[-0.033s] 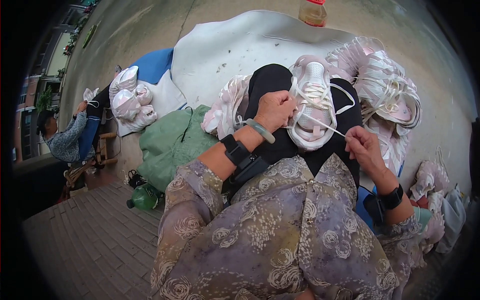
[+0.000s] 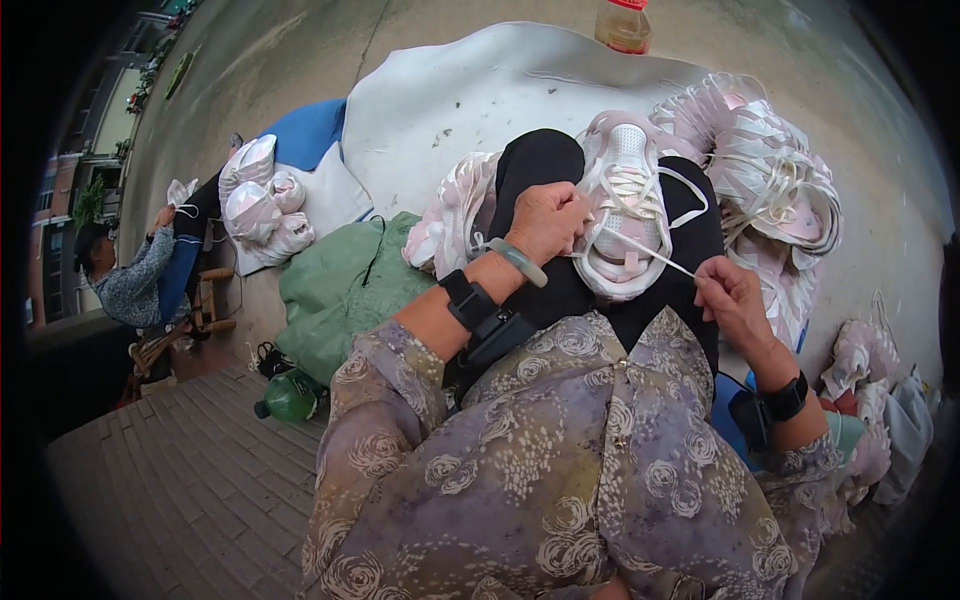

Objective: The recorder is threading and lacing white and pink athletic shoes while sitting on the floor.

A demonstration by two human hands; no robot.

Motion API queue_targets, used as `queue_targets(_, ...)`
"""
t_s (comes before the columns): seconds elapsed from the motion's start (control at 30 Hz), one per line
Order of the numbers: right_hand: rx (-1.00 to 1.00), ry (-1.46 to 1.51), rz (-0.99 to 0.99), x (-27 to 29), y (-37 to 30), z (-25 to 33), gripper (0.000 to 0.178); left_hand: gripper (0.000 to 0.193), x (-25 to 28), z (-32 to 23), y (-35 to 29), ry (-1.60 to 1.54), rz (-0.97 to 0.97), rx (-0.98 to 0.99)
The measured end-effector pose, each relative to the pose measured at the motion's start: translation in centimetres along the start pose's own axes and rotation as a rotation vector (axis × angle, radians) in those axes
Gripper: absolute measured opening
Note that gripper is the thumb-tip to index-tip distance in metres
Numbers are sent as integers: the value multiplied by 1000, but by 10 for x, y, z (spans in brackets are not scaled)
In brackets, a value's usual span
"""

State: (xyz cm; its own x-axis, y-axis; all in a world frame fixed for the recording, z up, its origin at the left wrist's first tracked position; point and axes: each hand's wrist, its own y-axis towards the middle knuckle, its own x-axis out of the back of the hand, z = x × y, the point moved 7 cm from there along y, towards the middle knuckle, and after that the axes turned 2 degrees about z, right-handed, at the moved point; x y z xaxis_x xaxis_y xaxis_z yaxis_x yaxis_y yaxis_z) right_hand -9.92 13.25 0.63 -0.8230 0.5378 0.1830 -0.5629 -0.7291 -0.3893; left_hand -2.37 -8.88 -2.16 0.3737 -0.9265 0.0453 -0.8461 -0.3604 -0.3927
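A white and pale pink sneaker [image 2: 622, 255] rests between my black-clad thighs, its toe toward me. White shoelace is threaded across part of its tongue, and a loose loop curves off its right side. My left hand [image 2: 550, 222] is closed at the shoe's left edge, its fingertips mostly hidden there. In a pinch, my right hand [image 2: 732, 297] holds a shoelace [image 2: 655, 254], drawn taut from the eyelets to the lower right.
Bunched matching sneakers lie to the right [image 2: 765, 150] and left [image 2: 455, 210]. Beyond is a white sheet [image 2: 470, 95] with a red-lidded jar [image 2: 624, 25]. A green sack [image 2: 345, 285] and green bottle [image 2: 290, 396] are at left; another person [image 2: 140, 270] sits farther off.
My right hand has shifted very slightly to the right and down with the shoelace. My left hand and the sneaker look the same.
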Motion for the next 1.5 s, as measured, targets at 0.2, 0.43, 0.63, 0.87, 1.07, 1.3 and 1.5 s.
queue_targets(0.2, -12, -161, -4, 4, 6, -25, 10, 11, 17, -29, -11, 244, -111, -195)
queue_targets(0.43, -7, 155, -154, 9, 42, -18, 21, 8, -55, -50, -31, 488, 156, -475)
queue_targets(0.63, -88, 365, -130, -3, 59, -23, 21, 7, -83, -4, -8, 260, 234, 59)
queue_targets(0.87, -2, 429, -128, -11, 64, -20, 17, 4, -82, -2, 0, 106, 158, 137)
queue_targets(1.07, 140, 355, -144, -14, 58, -13, 21, 6, -81, 3, 1, 135, 142, 187)
queue_targets(1.3, 130, 372, 20, -22, 65, -20, 29, 14, -71, -6, -7, 385, 214, 163)
queue_targets(1.5, 104, 444, 21, -19, 64, -23, 34, 16, 12, -26, -46, 502, 223, 234)
